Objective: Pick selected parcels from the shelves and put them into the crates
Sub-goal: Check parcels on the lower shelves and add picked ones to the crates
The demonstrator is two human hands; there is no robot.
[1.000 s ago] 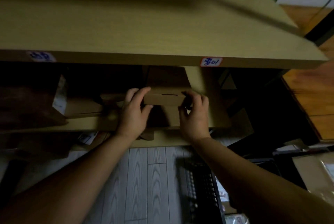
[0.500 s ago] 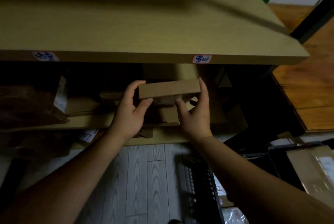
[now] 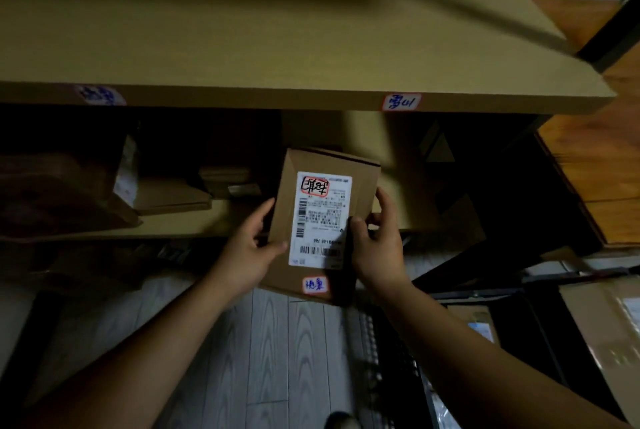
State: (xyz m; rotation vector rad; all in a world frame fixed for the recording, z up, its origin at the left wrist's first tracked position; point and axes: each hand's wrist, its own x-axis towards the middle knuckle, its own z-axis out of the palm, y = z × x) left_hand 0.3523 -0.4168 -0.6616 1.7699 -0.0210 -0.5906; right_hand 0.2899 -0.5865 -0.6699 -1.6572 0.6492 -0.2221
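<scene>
A dim storage corner with a grey plank floor [image 3: 221, 342] and tan wooden shelves: the upper shelf [image 3: 277, 48] spans the far side of the view, its front edge carrying a small handwritten tag [image 3: 401, 102] on the right and a blurred one [image 3: 98, 95] on the left. The lower shelf [image 3: 194, 226] beneath it holds flat cardboard parcels [image 3: 169, 198] on the left, lost in shadow. In the middle, clear of the lower shelf and just in front of it, a brown cardboard parcel [image 3: 287, 200] is held tilted with its broad face toward the camera. A white shipping label [image 3: 322, 221] with barcodes and a red-ringed handwritten mark covers much of that face, and a small handwritten sticker [image 3: 314, 285] sits near its near edge. The left hand [image 3: 251, 248] has its grip closed on the parcel's left edge, thumb on the front face. The right hand [image 3: 375, 245] has its grip closed on the right edge, thumb pressing beside the label. A dark perforated crate [image 3: 391, 369] stands on the floor near right, below the right forearm
</scene>
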